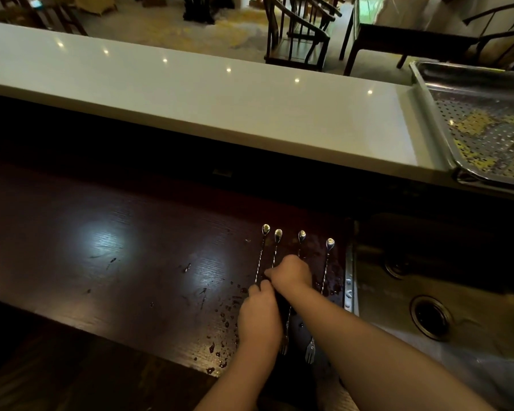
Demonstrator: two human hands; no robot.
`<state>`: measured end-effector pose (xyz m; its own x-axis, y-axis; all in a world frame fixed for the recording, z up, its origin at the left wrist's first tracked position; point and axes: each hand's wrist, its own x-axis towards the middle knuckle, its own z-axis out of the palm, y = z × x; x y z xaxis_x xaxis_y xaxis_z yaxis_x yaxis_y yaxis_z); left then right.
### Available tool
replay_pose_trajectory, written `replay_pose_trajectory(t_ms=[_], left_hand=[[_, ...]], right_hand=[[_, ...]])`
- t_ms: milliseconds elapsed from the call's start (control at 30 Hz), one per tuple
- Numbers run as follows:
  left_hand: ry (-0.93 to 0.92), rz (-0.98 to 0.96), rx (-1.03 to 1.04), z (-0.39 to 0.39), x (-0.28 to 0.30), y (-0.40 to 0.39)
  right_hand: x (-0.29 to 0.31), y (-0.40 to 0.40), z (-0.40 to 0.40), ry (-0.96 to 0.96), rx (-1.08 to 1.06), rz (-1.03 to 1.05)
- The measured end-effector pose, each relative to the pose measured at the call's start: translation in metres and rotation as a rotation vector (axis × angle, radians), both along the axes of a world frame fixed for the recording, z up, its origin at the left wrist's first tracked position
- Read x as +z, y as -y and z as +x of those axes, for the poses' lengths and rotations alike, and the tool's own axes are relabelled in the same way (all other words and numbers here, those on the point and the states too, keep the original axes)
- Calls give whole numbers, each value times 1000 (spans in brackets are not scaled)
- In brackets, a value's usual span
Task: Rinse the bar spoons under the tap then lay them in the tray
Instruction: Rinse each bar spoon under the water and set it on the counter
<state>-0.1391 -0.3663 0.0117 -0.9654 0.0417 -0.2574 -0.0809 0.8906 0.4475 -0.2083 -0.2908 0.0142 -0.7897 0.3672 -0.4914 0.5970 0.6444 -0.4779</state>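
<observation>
Head view: left hand (260,317) and right hand (290,272) seemingly pinch bar spoons (297,247).

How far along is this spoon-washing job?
Barely begun. Nothing looks done: the tray holds no spoons. In hand: four spoons lie on the wet counter while the left hand and right hand gather their stems. Left: rinsing at the sink, then traying.
</observation>
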Motion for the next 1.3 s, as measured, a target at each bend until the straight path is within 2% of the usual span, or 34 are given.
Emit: replay_pose_trajectory(t_ms=[267, 500, 700, 933, 1167, 1300], left_hand=[[58, -54, -25, -4, -1, 6], [96, -68, -60, -8, -6, 5], [56, -17, -79, -7, -1, 2], [-27, -60, -205, -4, 17, -26], [-88, -113, -455, 16, 32, -92], [-93, -177, -620, 30, 32, -139]], right_hand=[[3, 5, -1, 56, -70, -44], [3, 6, 7, 17, -98, -53], [11, -2, 13, -48, -122, -61], [27, -40, 30, -150, -196, -108], [38, -130, 63, -293, -535, -301], [39, -183, 90, -347, -898, -544]])
